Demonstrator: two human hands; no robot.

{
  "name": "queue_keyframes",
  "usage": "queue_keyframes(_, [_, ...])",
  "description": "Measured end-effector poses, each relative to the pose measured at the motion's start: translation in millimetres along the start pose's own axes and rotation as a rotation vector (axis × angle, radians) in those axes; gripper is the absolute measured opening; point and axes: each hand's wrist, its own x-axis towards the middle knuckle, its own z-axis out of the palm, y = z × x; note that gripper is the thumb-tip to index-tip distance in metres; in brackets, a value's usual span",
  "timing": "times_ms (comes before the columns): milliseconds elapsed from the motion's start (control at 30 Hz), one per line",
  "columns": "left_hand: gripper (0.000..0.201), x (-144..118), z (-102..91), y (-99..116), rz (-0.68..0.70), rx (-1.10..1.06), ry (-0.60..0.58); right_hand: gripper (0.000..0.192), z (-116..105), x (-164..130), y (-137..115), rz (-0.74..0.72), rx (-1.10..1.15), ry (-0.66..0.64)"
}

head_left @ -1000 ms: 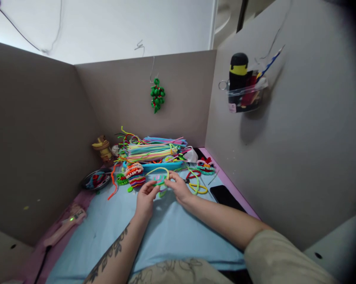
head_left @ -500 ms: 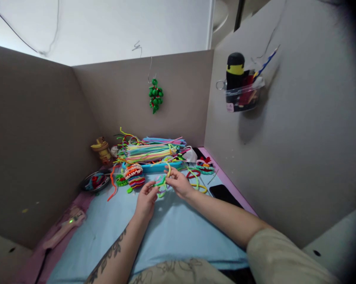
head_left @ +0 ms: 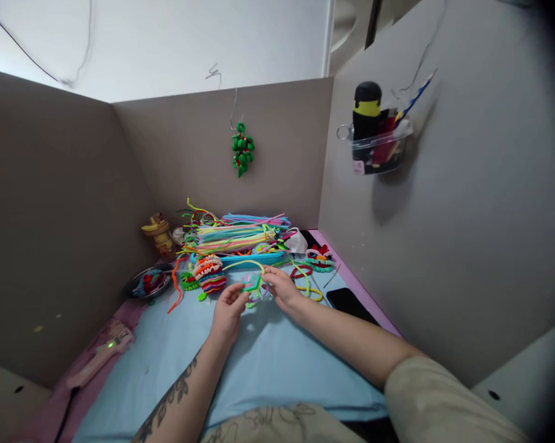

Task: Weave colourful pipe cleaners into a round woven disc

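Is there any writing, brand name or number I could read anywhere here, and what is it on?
No text can be read.
The pink label on the clear wall holder: too small and blurred to read.
The black and yellow bottle, the dark phone and the pipe cleaner stack: no writing shows.

Tattooed left forearm (head_left: 176,387), beige right sleeve (head_left: 439,400)

Grey partition boards (head_left: 65,203) stand on three sides of a desk covered with a light blue cloth (head_left: 268,363). Above the boards is a white wall (head_left: 189,43), evenly lit, with a thin cable hanging on it.
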Motion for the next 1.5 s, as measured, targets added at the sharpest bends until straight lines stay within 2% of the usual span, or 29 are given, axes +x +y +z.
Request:
queue_keyframes(167, [0.039,2,-3.4,1,0.013,0.007,0.0,0.01,-7,4,2,0.129,-0.119,-0.027])
queue_keyframes(267, [0.04,3,-4.3,3,0.045,0.049,-0.005,0.013,-8,5,2,0.136,-0.147,-0.052])
queue_keyframes(400, [0.054,5,-5.1,3,0.095,0.106,-0.051,0.014,-5,5,1,0.028,-0.165,-0.083])
queue_keyframes(467, [0.056,5,-6.2,2,0.141,0.148,0.013,0.019,-5,5,2,-0.07,-0.207,-0.034])
queue_keyframes(567, [0.039,5,-7.0,-1,0.257,0.254,0.148,0.02,-6,6,6,-0.202,-0.286,0.06])
queue_keyframes(633, [0.031,3,-5.3,-3,0.29,0.296,0.129,0.021,-5,5,9,-0.226,-0.311,0.056])
queue_keyframes(733, [0.037,-2,0.1,-5,0.265,0.253,0.051,0.026,-3,1,14,-0.205,-0.305,-0.015])
queue_keyframes(967, [0.036,-4,2.1,-6,0.248,0.212,0.103,0.025,3,-7,22,-0.26,-0.372,-0.061])
queue_keyframes(1100, [0.036,-1,-0.5,-5,0.23,0.159,0.107,0.027,4,-8,24,-0.176,-0.369,-0.08])
queue_keyframes(1200, [0.036,5,-4.6,-3,0.211,0.105,0.162,0.022,2,-6,23,-0.125,-0.354,-0.009])
queue_keyframes(1267, [0.036,9,-8.8,-2,0.19,0.081,0.203,0.023,-4,-1,21,-0.168,-0.392,0.08])
queue_keyframes(1333, [0.035,13,-12.6,-1,0.151,0.057,0.197,0.028,-13,8,19,-0.258,-0.5,0.114])
queue_keyframes(1500, [0.036,13,-12.4,3,-0.008,-0.031,0.034,0.037,-34,28,13,-0.445,-0.825,0.065])
